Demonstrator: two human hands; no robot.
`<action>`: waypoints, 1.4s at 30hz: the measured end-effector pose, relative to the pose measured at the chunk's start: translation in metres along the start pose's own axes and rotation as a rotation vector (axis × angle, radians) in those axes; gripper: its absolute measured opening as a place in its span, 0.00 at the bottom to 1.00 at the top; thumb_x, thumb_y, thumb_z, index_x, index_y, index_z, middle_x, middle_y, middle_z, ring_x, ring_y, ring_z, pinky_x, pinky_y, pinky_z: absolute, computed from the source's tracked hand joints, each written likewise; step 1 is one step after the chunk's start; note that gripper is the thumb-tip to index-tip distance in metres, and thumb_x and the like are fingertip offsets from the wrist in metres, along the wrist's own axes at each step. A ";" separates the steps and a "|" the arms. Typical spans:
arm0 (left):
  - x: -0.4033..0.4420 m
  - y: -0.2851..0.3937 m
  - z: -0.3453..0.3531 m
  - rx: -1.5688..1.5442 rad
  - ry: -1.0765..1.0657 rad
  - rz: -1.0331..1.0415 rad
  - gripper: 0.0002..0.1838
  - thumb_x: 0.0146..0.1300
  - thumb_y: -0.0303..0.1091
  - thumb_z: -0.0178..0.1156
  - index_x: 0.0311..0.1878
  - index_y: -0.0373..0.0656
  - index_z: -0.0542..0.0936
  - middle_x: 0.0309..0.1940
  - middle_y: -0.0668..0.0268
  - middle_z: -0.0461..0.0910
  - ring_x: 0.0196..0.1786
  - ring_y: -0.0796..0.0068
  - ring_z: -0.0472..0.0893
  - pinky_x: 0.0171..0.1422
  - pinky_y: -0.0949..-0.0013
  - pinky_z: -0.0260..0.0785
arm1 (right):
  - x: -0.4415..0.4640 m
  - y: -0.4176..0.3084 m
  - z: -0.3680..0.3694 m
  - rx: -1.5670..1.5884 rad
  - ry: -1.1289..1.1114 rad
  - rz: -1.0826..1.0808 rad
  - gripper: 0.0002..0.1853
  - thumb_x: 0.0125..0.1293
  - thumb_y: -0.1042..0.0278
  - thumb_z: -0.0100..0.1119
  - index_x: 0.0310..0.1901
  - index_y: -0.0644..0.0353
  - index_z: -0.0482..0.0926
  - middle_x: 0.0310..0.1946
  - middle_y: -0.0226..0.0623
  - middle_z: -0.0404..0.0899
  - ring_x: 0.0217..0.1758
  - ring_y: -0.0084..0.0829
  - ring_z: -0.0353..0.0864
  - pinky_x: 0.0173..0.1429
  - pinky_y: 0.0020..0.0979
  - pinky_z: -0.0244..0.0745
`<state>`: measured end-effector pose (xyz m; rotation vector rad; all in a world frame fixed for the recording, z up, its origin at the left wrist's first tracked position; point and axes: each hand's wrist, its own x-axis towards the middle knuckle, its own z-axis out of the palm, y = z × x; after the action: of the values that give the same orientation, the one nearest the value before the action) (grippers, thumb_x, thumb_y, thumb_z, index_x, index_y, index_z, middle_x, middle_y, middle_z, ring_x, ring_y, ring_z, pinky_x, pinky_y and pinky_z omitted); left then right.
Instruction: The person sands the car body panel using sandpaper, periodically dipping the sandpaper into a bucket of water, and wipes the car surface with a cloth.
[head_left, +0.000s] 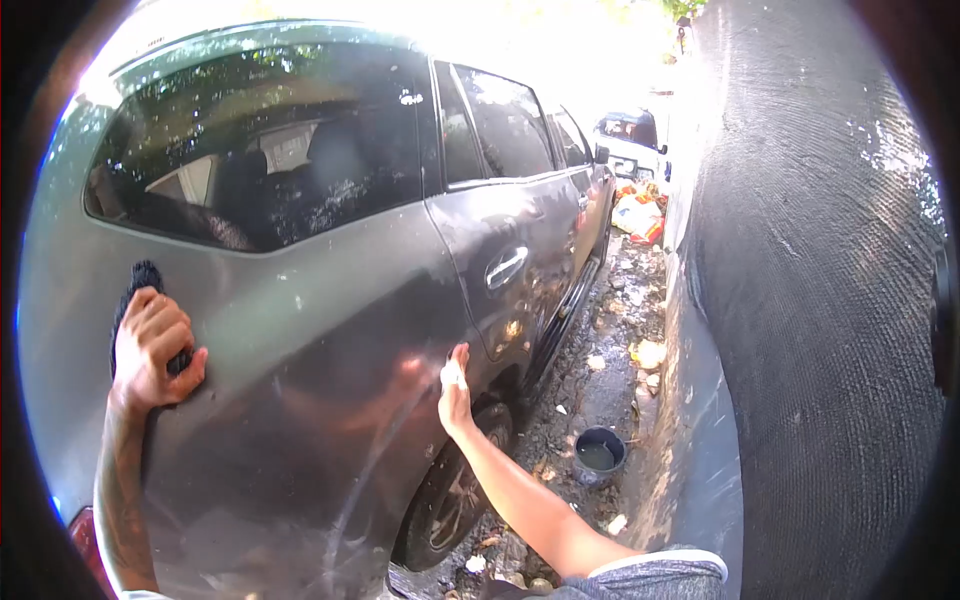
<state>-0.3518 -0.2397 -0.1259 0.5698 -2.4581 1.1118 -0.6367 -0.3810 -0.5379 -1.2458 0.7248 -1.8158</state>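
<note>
A dark grey car stands close in front, seen from its rear side. My left hand is closed around a bunched black cloth and presses it to the body panel below the rear side window. Much of the cloth is hidden under the fingers. Farther right, my right hand rests against the panel above the rear wheel, its fingers stretched out and holding nothing.
A dark bucket with murky liquid stands on the wet, littered ground right of the wheel. A dark textured wall closes off the right side. Farther along the narrow gap lie bags of rubbish, with another vehicle beyond.
</note>
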 end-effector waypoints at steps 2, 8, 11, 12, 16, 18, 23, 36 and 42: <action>-0.001 -0.001 0.004 0.015 0.010 -0.023 0.14 0.35 0.32 0.66 0.21 0.45 0.68 0.24 0.63 0.72 0.31 0.61 0.73 0.45 0.58 0.62 | -0.005 -0.011 0.005 -0.297 0.130 -0.081 0.38 0.79 0.46 0.29 0.78 0.67 0.37 0.81 0.52 0.29 0.84 0.47 0.25 0.84 0.39 0.25; -0.003 -0.004 0.004 -0.048 -0.061 -0.074 0.14 0.34 0.33 0.68 0.18 0.46 0.70 0.23 0.66 0.74 0.31 0.63 0.76 0.48 0.59 0.65 | -0.005 -0.016 0.004 -0.319 0.111 -0.029 0.36 0.79 0.56 0.32 0.78 0.67 0.34 0.81 0.48 0.26 0.85 0.41 0.28 0.84 0.35 0.24; -0.002 -0.004 0.003 -0.125 -0.061 -0.109 0.14 0.35 0.35 0.69 0.16 0.48 0.70 0.21 0.68 0.74 0.30 0.65 0.75 0.48 0.60 0.65 | 0.019 0.011 -0.023 -0.344 0.099 0.053 0.37 0.79 0.54 0.32 0.76 0.74 0.35 0.81 0.53 0.26 0.84 0.43 0.27 0.84 0.35 0.23; -0.001 -0.006 0.001 -0.116 -0.052 -0.110 0.14 0.35 0.35 0.69 0.16 0.48 0.70 0.21 0.68 0.74 0.30 0.65 0.75 0.48 0.60 0.65 | 0.001 -0.015 -0.004 -0.337 0.084 0.010 0.38 0.79 0.53 0.31 0.76 0.74 0.35 0.80 0.54 0.25 0.84 0.44 0.25 0.83 0.36 0.22; -0.008 -0.012 0.007 -0.171 -0.131 -0.084 0.15 0.34 0.38 0.70 0.15 0.48 0.71 0.20 0.69 0.74 0.28 0.66 0.76 0.47 0.59 0.62 | -0.042 -0.031 0.014 -0.664 -0.019 -0.019 0.41 0.79 0.44 0.28 0.76 0.72 0.33 0.80 0.58 0.27 0.83 0.53 0.23 0.82 0.49 0.23; -0.008 -0.011 0.008 -0.184 -0.119 -0.084 0.14 0.34 0.38 0.69 0.15 0.48 0.71 0.20 0.69 0.74 0.28 0.66 0.76 0.47 0.60 0.62 | 0.013 -0.020 -0.025 -0.736 0.007 0.093 0.37 0.80 0.50 0.29 0.75 0.75 0.43 0.78 0.62 0.38 0.83 0.53 0.32 0.83 0.53 0.30; -0.004 -0.010 0.007 -0.175 -0.143 -0.078 0.14 0.35 0.37 0.70 0.15 0.49 0.71 0.19 0.70 0.74 0.29 0.67 0.76 0.47 0.61 0.63 | -0.048 -0.029 0.007 -0.622 -0.067 -0.061 0.34 0.79 0.55 0.31 0.75 0.75 0.46 0.78 0.61 0.41 0.84 0.49 0.34 0.84 0.45 0.31; -0.003 -0.008 0.017 -0.237 -0.135 -0.032 0.16 0.34 0.36 0.69 0.17 0.47 0.69 0.20 0.68 0.72 0.29 0.64 0.74 0.46 0.60 0.64 | -0.054 -0.039 0.000 -0.444 -0.083 0.059 0.35 0.78 0.56 0.35 0.78 0.67 0.41 0.80 0.54 0.39 0.85 0.40 0.33 0.84 0.35 0.28; -0.001 -0.006 0.017 -0.220 -0.139 -0.036 0.16 0.33 0.35 0.68 0.17 0.47 0.68 0.21 0.67 0.72 0.28 0.65 0.72 0.46 0.60 0.64 | -0.048 -0.041 -0.006 -0.418 -0.127 -0.076 0.36 0.77 0.56 0.36 0.78 0.68 0.41 0.81 0.54 0.35 0.85 0.43 0.31 0.83 0.37 0.29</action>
<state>-0.3510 -0.2558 -0.1333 0.6389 -2.6329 0.7975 -0.6446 -0.3190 -0.5300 -1.6616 1.0317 -1.6764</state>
